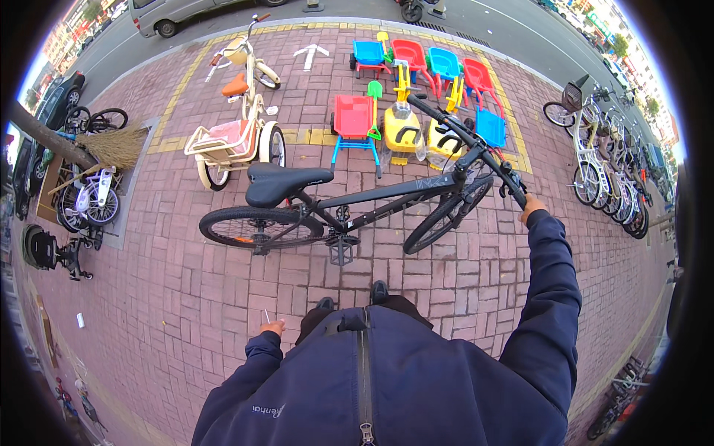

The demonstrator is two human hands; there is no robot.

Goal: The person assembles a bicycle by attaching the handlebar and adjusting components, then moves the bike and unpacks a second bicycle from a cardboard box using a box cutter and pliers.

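Observation:
A black bicycle (pixel 387 199) stands upright across the paving in front of me, its saddle to the left and its front wheel to the right. My right hand (pixel 532 206), at the end of an outstretched arm, is closed round the near handlebar grip; part of the fingers is hidden. Low by my left side, my left hand (pixel 274 327) is closed with a thin white stick (pixel 268 318) poking up from its fingers. Whether that stick is a cigarette is too small to tell. The left hand is apart from the bicycle.
Beyond the bicycle stand a cream tricycle (pixel 236 141), a red toy cart (pixel 354 117), yellow ride-on toys (pixel 402 128) and several coloured wheelbarrows (pixel 410 53). Parked bicycles (pixel 606 167) line the right. On the left are a tree trunk (pixel 52 137), a straw broom (pixel 115 148) and a stroller (pixel 44 247).

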